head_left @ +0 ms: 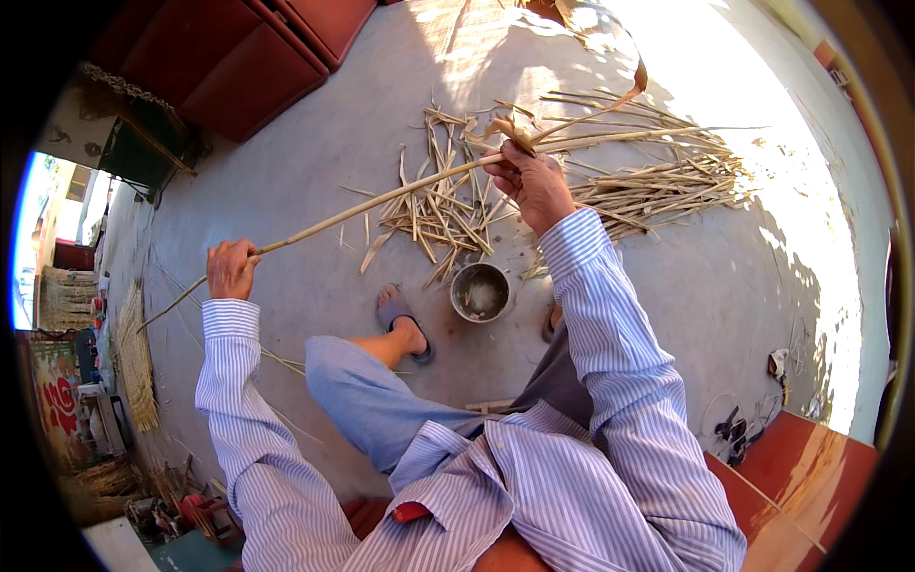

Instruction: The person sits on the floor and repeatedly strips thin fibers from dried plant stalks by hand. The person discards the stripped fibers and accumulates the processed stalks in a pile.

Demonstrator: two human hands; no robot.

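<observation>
Left hand [232,270] is closed in a fist around the thinner stretch of a long pale stalk [372,205], and the right hand [534,186] has it pinched between thumb and fingers near the other end, so both are clamped on the same piece. It's held out in front of the body, slanting up from left to right above the floor, with a skinny tail poking out past the left fist. Around the right hand there's a curled, dry-looking husk [502,128]; can't really tell whether it's attached to the stalk or just gripped along with it. As for handling, I'd guess the stalk weighs next to nothing. It looks fairly stiff but springy, with a slight bow between the hands, and the tail probably flexes a lot more than the thick part. Surface seems smooth, so it might slide a bit in a loose grip. Bending it sharply could well crack it, and the husk looks brittle enough to crumble. Best hold is probably about what's shown: one hand on the thick end, the other well along the shaft, off that whippy tip. A loose bundle of similar stalks [667,181] lies beyond the right hand, with flat dry scraps [448,200] beside it and a metal pot [479,292] between the feet.
</observation>
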